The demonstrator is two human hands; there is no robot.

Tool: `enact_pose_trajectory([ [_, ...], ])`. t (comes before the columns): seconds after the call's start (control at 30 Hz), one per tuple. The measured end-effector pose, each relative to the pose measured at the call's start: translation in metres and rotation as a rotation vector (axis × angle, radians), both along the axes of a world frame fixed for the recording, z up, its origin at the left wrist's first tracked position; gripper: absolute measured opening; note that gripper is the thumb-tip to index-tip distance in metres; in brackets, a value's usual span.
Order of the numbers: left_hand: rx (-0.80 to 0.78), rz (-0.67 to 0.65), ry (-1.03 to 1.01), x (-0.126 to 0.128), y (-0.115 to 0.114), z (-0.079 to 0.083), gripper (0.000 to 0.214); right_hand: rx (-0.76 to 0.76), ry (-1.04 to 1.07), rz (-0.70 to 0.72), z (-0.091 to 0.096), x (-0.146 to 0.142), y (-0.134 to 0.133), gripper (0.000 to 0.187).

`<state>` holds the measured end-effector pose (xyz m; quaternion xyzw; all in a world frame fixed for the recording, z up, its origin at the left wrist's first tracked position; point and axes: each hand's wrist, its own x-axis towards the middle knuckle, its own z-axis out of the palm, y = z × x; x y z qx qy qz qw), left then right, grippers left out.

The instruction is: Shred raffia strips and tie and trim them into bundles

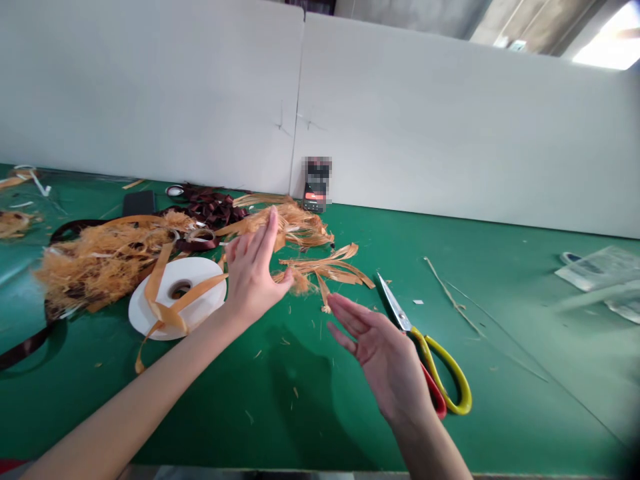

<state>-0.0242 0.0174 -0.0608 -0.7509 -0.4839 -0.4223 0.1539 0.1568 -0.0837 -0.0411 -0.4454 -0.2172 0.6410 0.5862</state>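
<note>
Open left hand [255,273] and right hand [380,353] flank frayed orange ribbon [320,270].

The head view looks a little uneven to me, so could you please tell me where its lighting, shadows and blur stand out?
In the head view, the bright opening at top right is blown out, the green mat shows pale glare toward both sides, the left hand and right hand sit above a dark shadow, and a pixelated mosaic hides the top of the small device by the white partition.
</note>
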Motion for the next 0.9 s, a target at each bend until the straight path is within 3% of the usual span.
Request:
enact_pose_trajectory([
  [0.13, -0.054, 0.0, 0.015, -0.013, 0.006, -0.002, 0.099, 0.055, -0.372, -0.197, -0.001, 0.019, -0.005, 0.019],
  [0.23, -0.175, -0.072, 0.056, -0.02, 0.009, -0.003, 0.105, 0.082, -0.898, -0.313, -0.006, 0.034, -0.006, 0.025],
  [0.33, -0.292, -0.185, 0.067, -0.026, 0.011, -0.002, 0.103, 0.007, -1.427, -0.38, -0.017, 0.053, -0.009, 0.039],
  [0.4, -0.341, -0.28, 0.045, -0.03, 0.013, 0.001, 0.1, -0.109, -1.729, -0.337, -0.027, 0.067, -0.013, 0.044],
  [0.5, -0.365, -0.409, 0.007, -0.034, 0.014, 0.005, 0.095, -0.334, -1.983, -0.114, -0.042, 0.09, -0.022, 0.049],
  [0.57, -0.385, -0.453, -0.003, -0.036, 0.014, 0.009, 0.086, -0.447, -2.035, 0.049, -0.05, 0.104, -0.028, 0.05],
  [0.67, -0.461, -0.513, -0.013, -0.036, 0.013, 0.015, 0.072, -0.473, -1.956, 0.171, -0.058, 0.121, -0.031, 0.047],
  [0.8, -0.563, -0.524, -0.089, -0.036, 0.01, 0.025, 0.062, -0.431, -1.73, 0.188, -0.062, 0.14, -0.029, 0.041],
  [0.9, -0.648, -0.527, -0.201, -0.037, 0.008, 0.032, 0.047, -0.492, -1.623, 0.156, -0.062, 0.147, -0.027, 0.045],
])
